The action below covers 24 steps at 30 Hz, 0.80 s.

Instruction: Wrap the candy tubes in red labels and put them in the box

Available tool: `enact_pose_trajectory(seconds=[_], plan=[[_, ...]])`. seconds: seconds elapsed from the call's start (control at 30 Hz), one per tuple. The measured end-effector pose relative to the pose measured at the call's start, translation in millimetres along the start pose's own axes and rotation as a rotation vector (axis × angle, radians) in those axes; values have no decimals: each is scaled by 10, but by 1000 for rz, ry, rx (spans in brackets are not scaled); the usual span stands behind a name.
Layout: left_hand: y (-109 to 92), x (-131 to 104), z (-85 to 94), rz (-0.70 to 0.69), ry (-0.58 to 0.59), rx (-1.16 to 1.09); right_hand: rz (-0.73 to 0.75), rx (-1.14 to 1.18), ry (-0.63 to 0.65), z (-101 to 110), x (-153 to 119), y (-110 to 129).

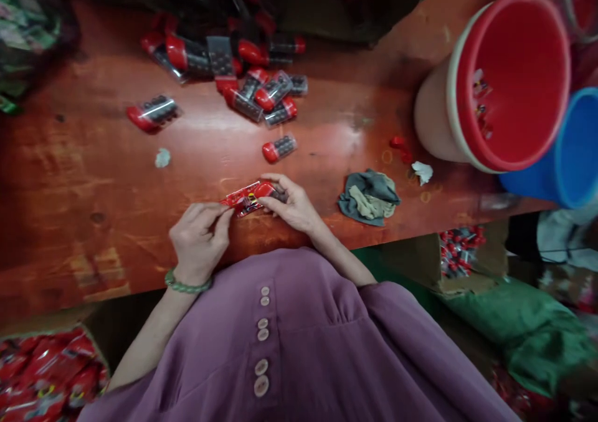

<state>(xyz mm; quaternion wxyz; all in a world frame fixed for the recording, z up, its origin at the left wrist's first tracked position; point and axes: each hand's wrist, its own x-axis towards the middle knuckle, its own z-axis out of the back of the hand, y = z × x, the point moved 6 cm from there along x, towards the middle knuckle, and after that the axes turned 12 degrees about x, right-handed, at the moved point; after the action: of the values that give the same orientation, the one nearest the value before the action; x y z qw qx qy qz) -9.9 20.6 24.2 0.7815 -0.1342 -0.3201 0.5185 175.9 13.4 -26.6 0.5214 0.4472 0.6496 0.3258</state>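
Low in the middle of the head view, my left hand [200, 229] pinches the near end of a red printed plastic wrapper [237, 195]. My right hand [293, 204] is closed around a clear tube with a red cap [265, 190] and dark balls inside. The red cap lies against the wrapper's right end; I cannot tell how far it is inside. Just beyond my right hand, a similar red-capped tube [279, 148] lies on the table. A heap of such tubes [261, 95] lies farther back, and a single one [154, 113] rests to the left.
On the orange-red table [93, 179], a crumpled grey cloth [369, 196] lies right of my hands. A red bucket [509, 79] and a blue tub [577, 154] stand at the right. Below the edge are boxes of red packets [47, 372] and red-capped pieces [460, 250].
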Motion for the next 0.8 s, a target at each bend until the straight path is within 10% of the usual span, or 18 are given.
enact_pose_trajectory(seconds=[0.8], plan=[[-202, 131, 75, -75, 33, -4, 69, -141, 17, -124, -368, 611]])
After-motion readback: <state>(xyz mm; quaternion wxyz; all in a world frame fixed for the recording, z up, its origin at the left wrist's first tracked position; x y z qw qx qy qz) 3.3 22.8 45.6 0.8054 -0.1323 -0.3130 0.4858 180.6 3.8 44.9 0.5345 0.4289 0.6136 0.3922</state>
